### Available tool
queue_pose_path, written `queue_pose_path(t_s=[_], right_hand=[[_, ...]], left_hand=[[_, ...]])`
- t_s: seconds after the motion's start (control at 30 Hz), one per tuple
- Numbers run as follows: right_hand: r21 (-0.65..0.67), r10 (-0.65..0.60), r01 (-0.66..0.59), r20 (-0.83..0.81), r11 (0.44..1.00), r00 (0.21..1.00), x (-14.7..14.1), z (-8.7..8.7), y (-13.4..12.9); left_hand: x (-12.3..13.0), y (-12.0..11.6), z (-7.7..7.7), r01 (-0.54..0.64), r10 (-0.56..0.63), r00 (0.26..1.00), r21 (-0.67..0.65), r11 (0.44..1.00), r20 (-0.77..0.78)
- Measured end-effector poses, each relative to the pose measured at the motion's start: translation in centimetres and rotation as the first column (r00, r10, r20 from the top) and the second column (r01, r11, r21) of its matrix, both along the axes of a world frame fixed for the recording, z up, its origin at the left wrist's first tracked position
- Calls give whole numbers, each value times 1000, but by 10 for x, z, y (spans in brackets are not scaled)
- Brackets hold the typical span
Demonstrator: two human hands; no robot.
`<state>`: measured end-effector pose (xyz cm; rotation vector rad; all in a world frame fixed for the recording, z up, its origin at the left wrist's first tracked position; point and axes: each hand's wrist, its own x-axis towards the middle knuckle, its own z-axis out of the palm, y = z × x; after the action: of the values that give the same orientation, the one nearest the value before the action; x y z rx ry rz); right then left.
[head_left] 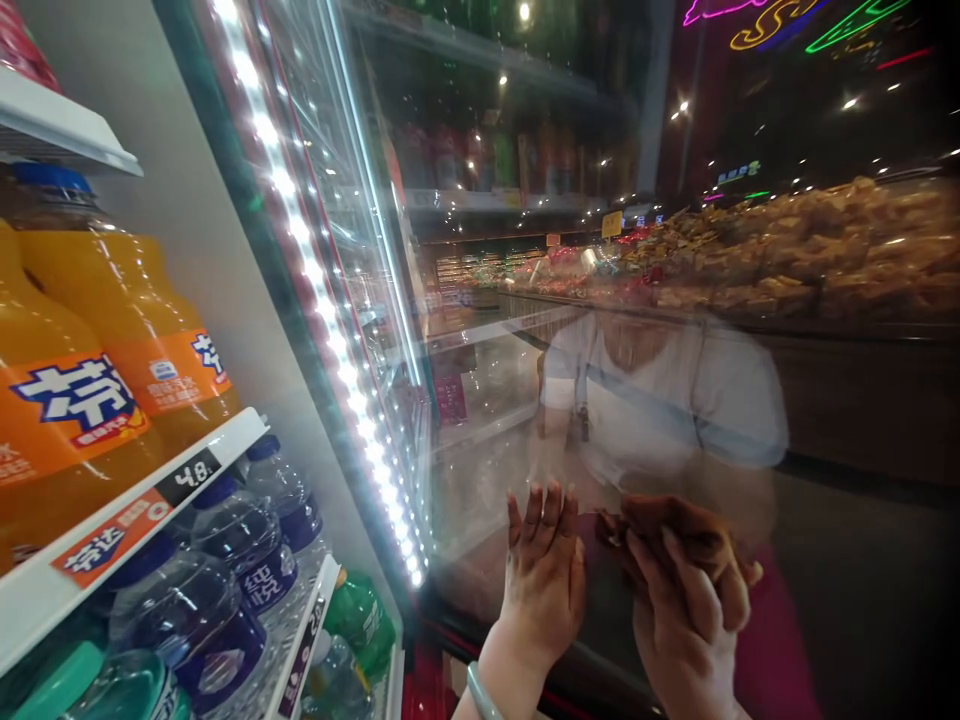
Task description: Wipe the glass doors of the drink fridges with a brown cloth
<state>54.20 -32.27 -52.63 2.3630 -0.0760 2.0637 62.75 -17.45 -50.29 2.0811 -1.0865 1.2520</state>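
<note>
My left hand (541, 590) lies against the glass door (480, 490) of a drinks fridge, its fingers stretched upward and a pale bangle (484, 692) on the wrist. To its right, my right hand (686, 620) presses a bunched brown cloth (675, 512) on the same pane. Its fingers curl over the cloth and look slightly blurred. A faint reflection of a person in a white top shows in the glass above both hands.
On the left, fridge shelves (225, 440) hold orange soda bottles (161, 310), water bottles (240, 540) and a green bottle (361, 620). A bright LED strip (330, 330) runs down the fridge edge. Heaped packaged goods (825, 250) show in the glass at the right.
</note>
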Motion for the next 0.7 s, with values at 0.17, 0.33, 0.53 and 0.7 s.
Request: queue_pose_path(t_s=[0.17,0.33,0.53,0.7], right_hand=[[-152,-14,-7,-140,988,990,17,-5,19],[-126,-29,5,-187,992,982,-3,-24,5],[-42,-65,61,-93,997,994,26,14,31],[-125,39,-76,-272,989,962,29,-18,51]], left_hand=[[10,9,-3,-8,9,1000,-50,999,22],[13,16,-10,-17,16,1000,-52,998,-16],[22,24,-21,-16,16,992,-2,1000,-123],[27,39,-34,-66,58,984,-36,997,-170]])
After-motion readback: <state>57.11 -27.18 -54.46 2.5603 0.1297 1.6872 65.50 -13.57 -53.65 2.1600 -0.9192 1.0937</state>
